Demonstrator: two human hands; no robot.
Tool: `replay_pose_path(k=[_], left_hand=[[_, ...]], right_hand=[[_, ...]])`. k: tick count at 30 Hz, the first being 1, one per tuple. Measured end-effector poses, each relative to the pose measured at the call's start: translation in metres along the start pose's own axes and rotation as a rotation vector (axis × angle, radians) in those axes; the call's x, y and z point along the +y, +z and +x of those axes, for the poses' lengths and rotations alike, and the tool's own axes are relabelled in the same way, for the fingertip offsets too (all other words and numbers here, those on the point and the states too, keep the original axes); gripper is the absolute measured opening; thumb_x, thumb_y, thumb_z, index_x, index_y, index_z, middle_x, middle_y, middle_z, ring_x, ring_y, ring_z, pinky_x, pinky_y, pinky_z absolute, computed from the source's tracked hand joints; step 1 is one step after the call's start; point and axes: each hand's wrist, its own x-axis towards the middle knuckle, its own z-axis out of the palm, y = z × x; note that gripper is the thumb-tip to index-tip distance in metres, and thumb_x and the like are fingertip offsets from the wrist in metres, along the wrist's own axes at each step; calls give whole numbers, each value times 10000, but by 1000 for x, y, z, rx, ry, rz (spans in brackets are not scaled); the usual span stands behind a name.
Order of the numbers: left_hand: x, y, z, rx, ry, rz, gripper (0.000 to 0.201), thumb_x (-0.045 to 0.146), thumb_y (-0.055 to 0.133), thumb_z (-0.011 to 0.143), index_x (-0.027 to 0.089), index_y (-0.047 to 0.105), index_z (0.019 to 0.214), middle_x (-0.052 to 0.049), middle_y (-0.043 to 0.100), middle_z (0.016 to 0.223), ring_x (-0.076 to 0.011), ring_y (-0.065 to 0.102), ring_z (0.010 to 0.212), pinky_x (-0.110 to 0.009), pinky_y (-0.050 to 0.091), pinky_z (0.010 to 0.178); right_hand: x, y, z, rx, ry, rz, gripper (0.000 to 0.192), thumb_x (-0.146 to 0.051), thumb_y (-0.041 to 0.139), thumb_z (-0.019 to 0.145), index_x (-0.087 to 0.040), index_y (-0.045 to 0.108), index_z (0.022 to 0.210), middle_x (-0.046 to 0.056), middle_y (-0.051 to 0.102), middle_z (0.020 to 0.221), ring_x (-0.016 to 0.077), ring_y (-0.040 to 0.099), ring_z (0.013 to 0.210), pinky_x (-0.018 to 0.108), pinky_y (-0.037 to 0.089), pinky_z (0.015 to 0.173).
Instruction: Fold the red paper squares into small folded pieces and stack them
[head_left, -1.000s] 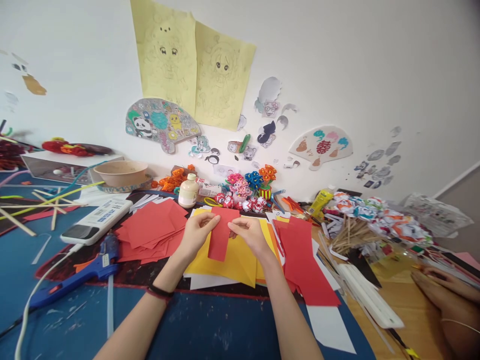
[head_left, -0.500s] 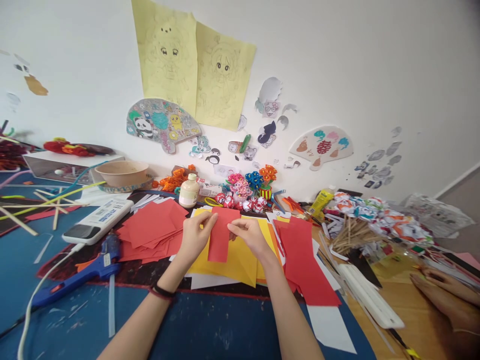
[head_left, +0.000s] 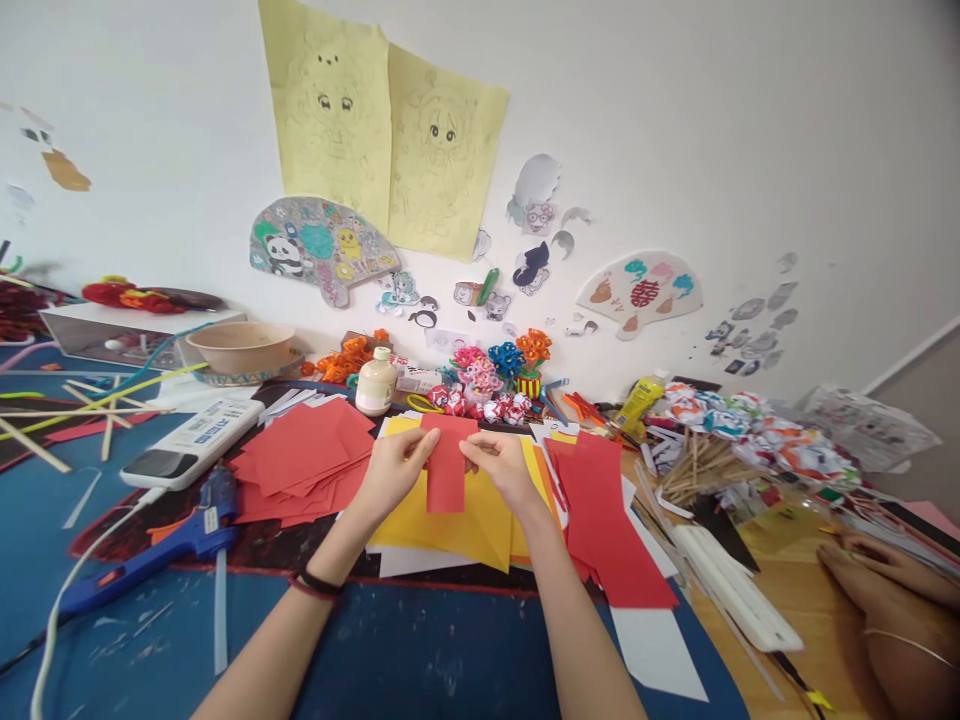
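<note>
Between my two hands hangs a narrow red paper strip (head_left: 447, 480), upright above the yellow sheets. My left hand (head_left: 395, 468) pinches its left edge, thumb toward me. On the opposite edge my right hand (head_left: 504, 466) is closed with thumb and fingertips on the paper. Under the strip lie yellow paper sheets (head_left: 480, 535) with white ones below. To the left is a pile of red paper squares (head_left: 304, 455). Longer red sheets (head_left: 619, 530) lie to the right, over white paper (head_left: 660, 655).
A blue glue gun (head_left: 199, 535) and a white power strip (head_left: 193, 445) lie at left. Behind the paper stand a glue bottle (head_left: 376, 382) and craft flowers (head_left: 506, 362). Another person's hands (head_left: 892, 580) rest at far right, near a white bar-shaped object (head_left: 739, 588).
The red strip has turned from a slight slant to nearly straight and sits a little higher. Both hands keep hold of its edges.
</note>
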Motion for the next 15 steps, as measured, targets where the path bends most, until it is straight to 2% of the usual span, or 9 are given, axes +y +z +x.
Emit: replay_pose_path(k=[2,6,11,15], left_hand=[[0,0,0,1,26,27,372,433,468,872,183,632,650,6,557,548,-133,460,539,-231,306,538],[0,0,0,79,30,97,346,424,475,870,182,654,699,0,594,602,-132,483,566,-234,316,563],[3,1,0,-36,12,64,420,467,433,879,175,585,618,17,510,553,-121,420,547,-230,283,533],[2,3,0,12,14,110,416,466,447,870,160,587,626,9,517,569,-118,410,566,-230,281,545]], right_hand=[[0,0,0,11,2,-11,245,-401,655,765,-174,661,675,20,601,592,155,556,565,271,433,571],[0,0,0,28,0,0,253,-408,655,763,-173,660,668,21,603,591,154,553,559,275,434,572],[1,-2,1,83,-17,5,217,-376,661,764,-168,678,704,21,608,589,152,555,559,273,435,573],[2,-2,2,90,-26,11,203,-347,670,759,-160,671,679,18,607,574,146,556,550,265,433,564]])
